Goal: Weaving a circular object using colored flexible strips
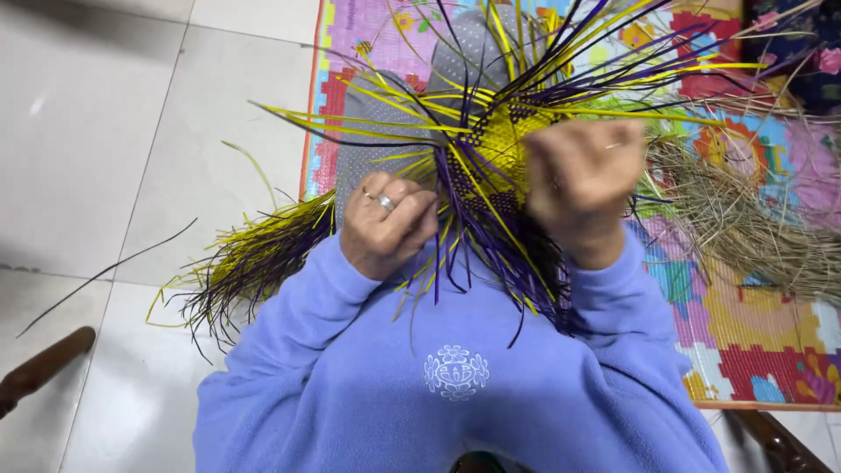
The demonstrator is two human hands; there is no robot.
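Note:
A half-woven piece of yellow and purple strips [501, 140] sits in front of my chest, with loose strip ends fanning out in all directions. My left hand [385, 223], with rings on two fingers, is closed on several purple and yellow strips at the weave's lower left. My right hand [578, 180] is a fist gripping strips at the weave's right edge; it is blurred. Both sleeves are lavender fleece [455, 377]. My grey-trousered legs [385, 123] lie under the work.
A bundle of yellow and purple strips [254, 254] lies on the white tiled floor [96, 140] at left. A colourful patterned mat [753, 333] holds a heap of dry tan fibres [745, 219] at right. A dark wooden furniture leg [39, 368] shows at lower left.

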